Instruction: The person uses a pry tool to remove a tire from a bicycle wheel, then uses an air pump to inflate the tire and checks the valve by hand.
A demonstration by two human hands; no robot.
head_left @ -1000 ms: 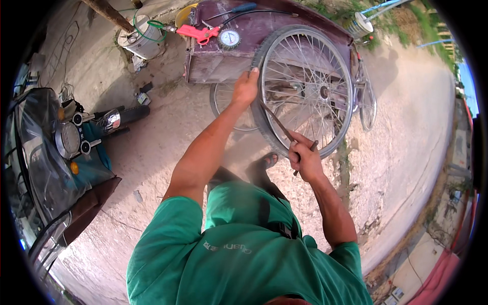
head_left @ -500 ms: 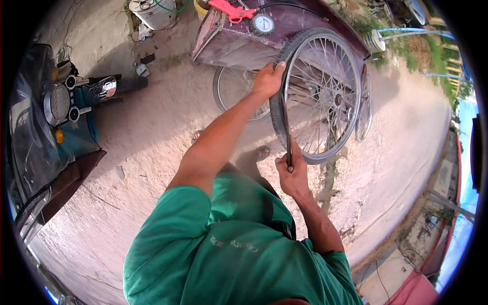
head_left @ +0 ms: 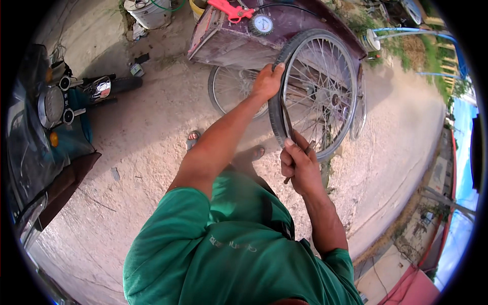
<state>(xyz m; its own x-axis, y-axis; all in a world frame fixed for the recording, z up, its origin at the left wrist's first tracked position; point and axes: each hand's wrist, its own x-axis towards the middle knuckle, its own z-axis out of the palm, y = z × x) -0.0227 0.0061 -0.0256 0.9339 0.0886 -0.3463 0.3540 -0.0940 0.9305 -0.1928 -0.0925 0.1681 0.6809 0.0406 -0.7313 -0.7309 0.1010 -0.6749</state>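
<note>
A spoked bicycle wheel (head_left: 325,91) with a black tyre stands upright in front of me. My left hand (head_left: 267,81) grips the tyre at the wheel's upper left edge. My right hand (head_left: 300,165) is closed on a thin dark lever tool (head_left: 288,122) whose tip is wedged between the tyre and the rim at the wheel's lower left. My sandalled feet (head_left: 254,152) show below the wheel on the sandy concrete ground.
A maroon cart (head_left: 239,40) with a round pressure gauge (head_left: 262,24) and a red tool (head_left: 231,9) stands behind the wheel, a second wheel (head_left: 229,94) beneath it. A motorbike (head_left: 46,122) is parked at left. A white bucket (head_left: 150,12) sits at the back.
My view has shifted, so the wheel sits more to the centre. My left hand has slid along the tyre's top edge, and my right hand has worked the lever lower along the rim.
</note>
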